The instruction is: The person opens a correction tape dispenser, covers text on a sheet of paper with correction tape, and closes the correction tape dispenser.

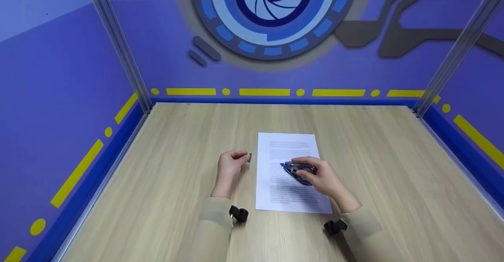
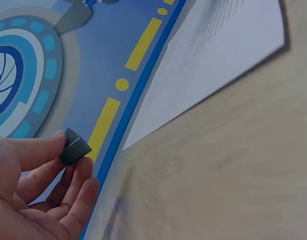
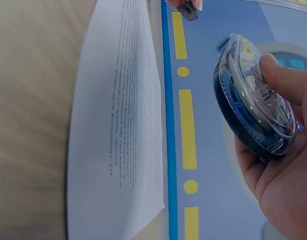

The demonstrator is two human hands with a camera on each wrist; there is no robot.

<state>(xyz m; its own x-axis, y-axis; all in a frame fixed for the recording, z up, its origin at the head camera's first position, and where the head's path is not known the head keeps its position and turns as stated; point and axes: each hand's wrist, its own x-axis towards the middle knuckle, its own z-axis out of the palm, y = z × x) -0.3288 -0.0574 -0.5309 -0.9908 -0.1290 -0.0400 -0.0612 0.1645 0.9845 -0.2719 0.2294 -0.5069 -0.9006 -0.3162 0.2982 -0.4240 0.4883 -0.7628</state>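
Observation:
A correction tape dispenser (image 1: 300, 172) with a dark blue and clear body is gripped in my right hand (image 1: 325, 178), held above the printed sheet (image 1: 283, 199). Its tip points left and away from me, uncovered. In the right wrist view the dispenser (image 3: 253, 100) shows its clear shell, with the thumb pressed on one side. My left hand (image 1: 230, 167), just left of the sheet, pinches a small dark cap (image 2: 74, 148) between thumb and fingers. That hand hovers over the table, apart from the paper. Lines of print fill most of the sheet.
The wood-grain table (image 1: 189, 136) extends around the sheet on all sides. Blue panels (image 1: 134, 41) with yellow markings stand at the back and both sides, joined by metal posts (image 1: 118, 45). A black camera is strapped to each wrist.

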